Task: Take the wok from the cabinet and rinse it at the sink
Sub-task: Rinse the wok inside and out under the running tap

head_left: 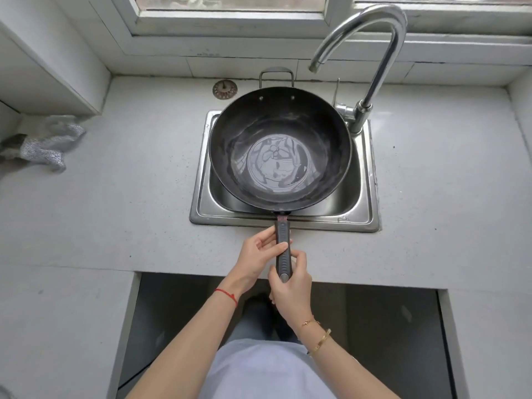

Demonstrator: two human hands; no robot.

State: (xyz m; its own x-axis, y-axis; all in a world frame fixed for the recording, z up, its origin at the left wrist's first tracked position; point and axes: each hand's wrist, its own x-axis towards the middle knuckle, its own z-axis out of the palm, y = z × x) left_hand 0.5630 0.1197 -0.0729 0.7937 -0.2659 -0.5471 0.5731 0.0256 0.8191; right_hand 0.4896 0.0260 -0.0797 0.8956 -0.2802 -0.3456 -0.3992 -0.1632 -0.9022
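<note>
While both hands' grip clasps its handle, wok over sink, shallow water inside.

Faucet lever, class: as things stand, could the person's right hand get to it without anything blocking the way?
Probably yes. The faucet lever stands behind the wok's right rim, with bare counter beside the sink. But the right hand grips the wok handle, so it must let go first.

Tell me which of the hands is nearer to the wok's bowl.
Left. The left hand holds the handle higher up, closer to the bowl of the wok. The right hand grips the handle's far end.
</note>
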